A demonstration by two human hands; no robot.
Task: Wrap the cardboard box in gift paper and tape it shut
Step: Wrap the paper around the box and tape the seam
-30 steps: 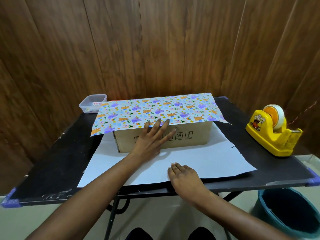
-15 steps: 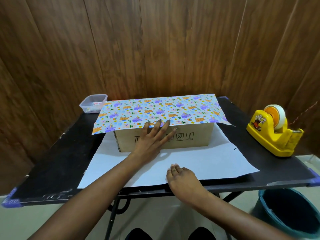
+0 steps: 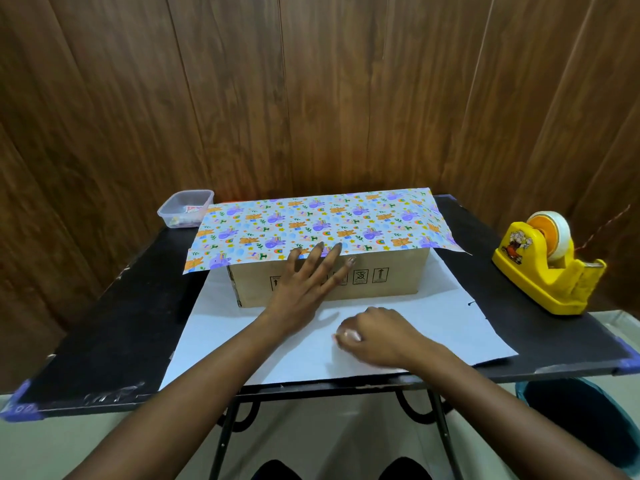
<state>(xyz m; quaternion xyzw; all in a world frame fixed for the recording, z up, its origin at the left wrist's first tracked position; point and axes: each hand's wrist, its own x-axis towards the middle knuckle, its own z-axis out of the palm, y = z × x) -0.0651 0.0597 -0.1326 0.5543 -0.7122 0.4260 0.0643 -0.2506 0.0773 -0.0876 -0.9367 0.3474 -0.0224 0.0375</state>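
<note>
Looking down at a black tabletop (image 3: 114, 323) set against a wood-panelled wall (image 3: 311, 98). At the centre, a long cardboard box (image 3: 391, 271) lying on a sheet of gift paper (image 3: 322, 223), white underside up on the near side. Cartoon-printed side already drawn over the box top from the back, its free edge reaching the box's near top edge.

Left hand (image 3: 304, 285) pressed flat against the near face of the box, fingers (image 3: 330, 261) straight and spread, tips pinning that printed edge in place. Right hand (image 3: 377, 336) on the white paper between the box and the near edge of the tabletop, fingers clenched. Seemingly grasping the near margin of the sheet, though slightly blurred, so not certain.

Changed from half a second ago: right hand then flat and released at the very front edge of the paper, now curled and nearer the box, with the front edge apparently gathered up under it. Left hand, box and printed flap unmoved.

Meaning for the task, as a judgement: first flap settled, second flap beginning its lift toward the box top for the overlap. No tape on the seam yet; paper ends at left and right not yet folded.

Yellow tape dispenser (image 3: 547, 271) standing well to the right of the box, untouched. Clear plastic tub (image 3: 185, 213) at the back left corner. Dark bin (image 3: 588, 420) on the floor at lower right.
</note>
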